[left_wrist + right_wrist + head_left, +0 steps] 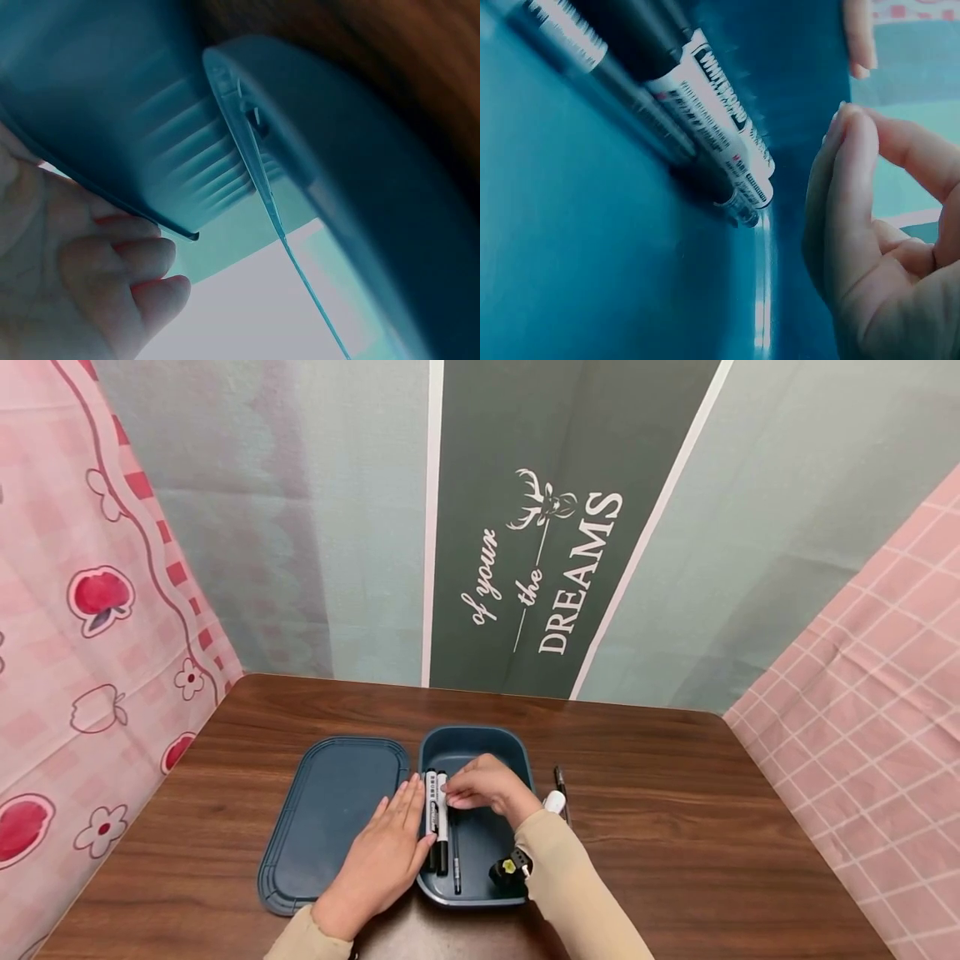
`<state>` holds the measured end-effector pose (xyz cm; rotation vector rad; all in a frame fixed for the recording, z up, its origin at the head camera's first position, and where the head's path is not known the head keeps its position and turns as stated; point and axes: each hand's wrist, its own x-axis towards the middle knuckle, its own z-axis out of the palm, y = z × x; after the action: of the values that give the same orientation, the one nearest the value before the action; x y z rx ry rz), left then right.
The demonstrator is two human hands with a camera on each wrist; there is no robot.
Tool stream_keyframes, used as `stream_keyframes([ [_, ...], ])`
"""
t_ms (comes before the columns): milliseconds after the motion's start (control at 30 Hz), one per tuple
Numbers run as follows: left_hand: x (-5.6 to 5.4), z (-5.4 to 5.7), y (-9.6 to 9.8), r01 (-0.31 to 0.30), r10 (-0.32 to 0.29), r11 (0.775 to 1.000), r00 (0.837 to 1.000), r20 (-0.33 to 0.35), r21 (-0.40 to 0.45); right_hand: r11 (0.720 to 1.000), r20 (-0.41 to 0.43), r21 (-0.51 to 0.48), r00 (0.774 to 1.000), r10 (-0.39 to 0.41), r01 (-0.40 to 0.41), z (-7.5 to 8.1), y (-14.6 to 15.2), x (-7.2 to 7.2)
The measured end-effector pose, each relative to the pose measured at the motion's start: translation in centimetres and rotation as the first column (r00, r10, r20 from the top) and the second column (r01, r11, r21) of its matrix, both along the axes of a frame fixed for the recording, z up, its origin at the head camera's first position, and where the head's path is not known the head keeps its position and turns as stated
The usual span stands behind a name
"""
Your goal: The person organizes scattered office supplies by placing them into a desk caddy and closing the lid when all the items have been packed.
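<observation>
A dark blue box (472, 900) stands before me, with two white-and-black whiteboard markers (442, 827) side by side along its left wall. Just right of them lies a slim dark pen (457, 860). My left hand (386, 852) rests at the box's left edge, fingers straight and beside the markers. Over the box, my right hand (487, 785) has its fingertips right at the white marker in the head view. In the right wrist view, its thumb and bent fingers (855, 172) meet at the tips with nothing visible between them.
A blue lid (337, 818) lies flat on the wooden table (660, 827), left of the box. Past the box's right wall are a black pen (560, 779) and a rounded white thing (554, 802), partly behind my sleeve. Cloth curtains (360, 527) surround the table.
</observation>
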<state>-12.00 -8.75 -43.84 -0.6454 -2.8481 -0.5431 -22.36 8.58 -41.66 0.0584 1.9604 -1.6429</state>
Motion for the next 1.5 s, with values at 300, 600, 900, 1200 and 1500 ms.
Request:
stream_keyframes([
  [300,0.0,0.0,0.1,0.000,0.000,1.000,1.000,0.006,0.002,0.973,0.105,-0.223,0.994,-0.038,0.060,0.4,0.7,-0.1],
  [600,0.1,-0.1,0.2,0.000,0.000,1.000,1.000,0.023,0.002,0.907,0.159,-0.408,0.986,-0.042,0.105,1.8,1.6,-0.1],
  [900,0.0,-0.2,0.1,-0.006,0.007,1.000,1.000,0.027,-0.009,0.874,0.117,-0.471,0.991,-0.070,0.117,3.6,3.2,-0.3],
  [1200,0.0,-0.1,0.1,-0.004,0.004,1.000,1.000,0.018,-0.009,0.873,0.083,-0.467,0.990,-0.116,0.142,4.6,6.9,-0.5],
  [1500,-0.1,-0.1,0.2,-0.003,0.003,1.000,1.000,0.016,-0.002,0.886,0.013,-0.438,0.986,-0.164,0.153,4.6,10.4,-0.8],
])
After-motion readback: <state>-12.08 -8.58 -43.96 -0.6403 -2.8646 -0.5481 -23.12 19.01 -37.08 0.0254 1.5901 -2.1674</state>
